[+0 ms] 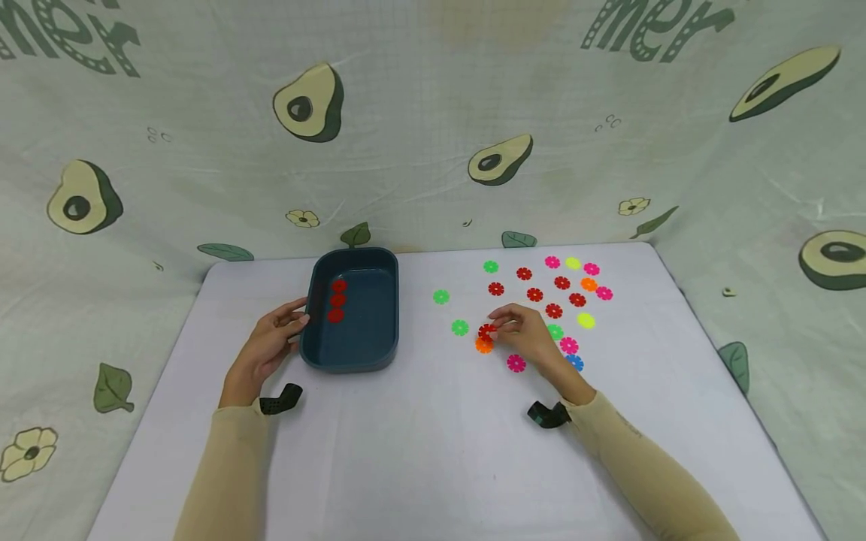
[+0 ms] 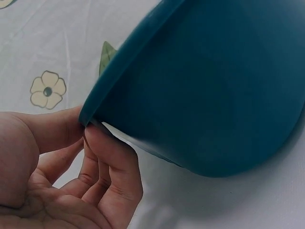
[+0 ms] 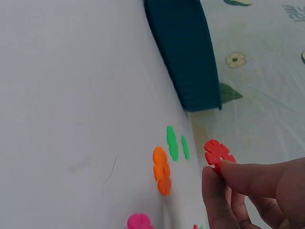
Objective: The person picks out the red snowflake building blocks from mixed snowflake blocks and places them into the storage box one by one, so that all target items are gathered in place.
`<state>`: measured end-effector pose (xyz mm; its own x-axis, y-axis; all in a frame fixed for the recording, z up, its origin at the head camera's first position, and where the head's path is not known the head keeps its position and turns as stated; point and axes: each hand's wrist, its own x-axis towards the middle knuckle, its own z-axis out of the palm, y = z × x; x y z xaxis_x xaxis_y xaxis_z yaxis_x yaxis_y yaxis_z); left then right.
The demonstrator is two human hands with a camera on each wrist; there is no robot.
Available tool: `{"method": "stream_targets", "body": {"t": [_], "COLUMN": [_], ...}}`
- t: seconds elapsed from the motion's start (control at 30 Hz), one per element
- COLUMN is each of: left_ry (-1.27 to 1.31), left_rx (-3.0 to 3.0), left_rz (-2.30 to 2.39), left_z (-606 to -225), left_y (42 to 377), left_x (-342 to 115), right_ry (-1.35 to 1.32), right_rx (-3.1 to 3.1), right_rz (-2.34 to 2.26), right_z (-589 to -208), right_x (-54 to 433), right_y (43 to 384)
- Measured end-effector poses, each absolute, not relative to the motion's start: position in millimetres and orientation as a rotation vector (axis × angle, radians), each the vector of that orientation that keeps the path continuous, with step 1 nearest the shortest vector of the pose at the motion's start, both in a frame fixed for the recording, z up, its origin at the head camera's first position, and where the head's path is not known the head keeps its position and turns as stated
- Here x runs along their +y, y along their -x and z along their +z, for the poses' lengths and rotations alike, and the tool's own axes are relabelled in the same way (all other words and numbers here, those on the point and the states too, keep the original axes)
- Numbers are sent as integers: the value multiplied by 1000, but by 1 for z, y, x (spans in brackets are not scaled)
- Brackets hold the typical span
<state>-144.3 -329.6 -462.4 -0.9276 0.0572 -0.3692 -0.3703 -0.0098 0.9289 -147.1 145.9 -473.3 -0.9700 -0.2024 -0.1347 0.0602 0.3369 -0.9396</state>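
Observation:
My left hand (image 1: 268, 342) grips the left rim of a dark teal tray (image 1: 365, 353); in the left wrist view the thumb and fingers (image 2: 114, 157) meet at the tray's edge. Inside the tray, three red notched discs (image 1: 337, 300) lie in a column on the left side. My right hand (image 1: 524, 333) pinches a red flower-shaped disc (image 3: 218, 151) between thumb and fingertips, raised above the table in the right wrist view. From the head, that disc overlaps an orange disc (image 1: 483, 346). A pink disc (image 1: 516, 364) lies just below the hand.
Several discs in red (image 1: 534, 294), pink (image 1: 604, 293), yellow (image 1: 585, 321), green (image 1: 460, 327), orange (image 1: 589, 285) and blue (image 1: 574, 362) are scattered over the right half of the white table (image 1: 406, 466). A printed cloth (image 1: 419, 113) hangs behind the table's back edge.

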Motion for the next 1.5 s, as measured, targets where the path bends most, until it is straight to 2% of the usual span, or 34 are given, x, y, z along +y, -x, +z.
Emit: {"method": "stream_targets", "body": {"t": [0.6, 1.5], "left_ry": [353, 356], "left_rx": [1954, 1980], "left_rz": [2041, 2025], "left_z": [-463, -467], "left_y": [143, 146], "left_x": [-332, -331], "right_ry": [359, 587], "right_rx": [2275, 2175], "right_rz": [-1785, -1671], "right_z": [-449, -422], "right_x": [81, -29], "right_y": [157, 183]}}
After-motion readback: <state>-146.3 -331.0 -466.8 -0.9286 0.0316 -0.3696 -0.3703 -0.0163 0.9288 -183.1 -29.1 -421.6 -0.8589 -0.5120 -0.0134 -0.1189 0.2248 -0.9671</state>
